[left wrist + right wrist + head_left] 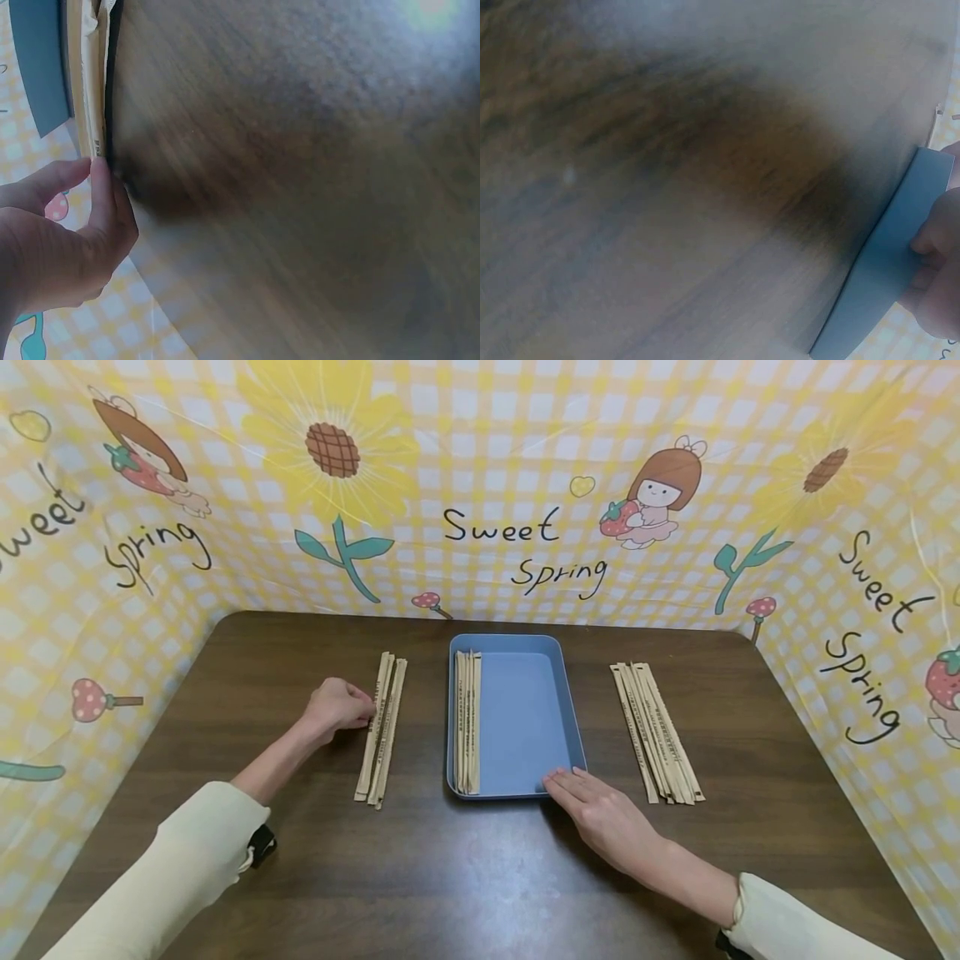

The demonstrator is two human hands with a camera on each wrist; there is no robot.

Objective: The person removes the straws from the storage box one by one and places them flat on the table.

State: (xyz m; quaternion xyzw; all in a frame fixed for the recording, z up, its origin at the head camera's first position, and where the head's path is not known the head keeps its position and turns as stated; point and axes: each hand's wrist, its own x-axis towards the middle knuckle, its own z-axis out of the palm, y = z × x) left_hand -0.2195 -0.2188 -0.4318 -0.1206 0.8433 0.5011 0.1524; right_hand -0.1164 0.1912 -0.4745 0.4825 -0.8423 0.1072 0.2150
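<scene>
On the left, my left hand (337, 703) pinches the edge of a paper-wrapped stick (377, 727) in a small bunch on the table. The left wrist view shows the thumb and forefinger of the left hand (82, 232) on the slim wrapper (94, 90). A blue tray (525, 718) stands in the middle, with several wrapped sticks (468, 722) lined up along its left wall. At the tray's near right corner, my right hand (603, 814) holds the rim, fingers over the edge. In the right wrist view, part of this hand (939, 255) lies against the tray's outer wall (889, 259).
Right of the tray lies another bunch of paper-wrapped sticks (660, 735), slightly fanned. Everything rests on a dark wooden table (480, 877). A yellow checked cloth (495, 443) with printed flowers and figures rises behind it and at both sides.
</scene>
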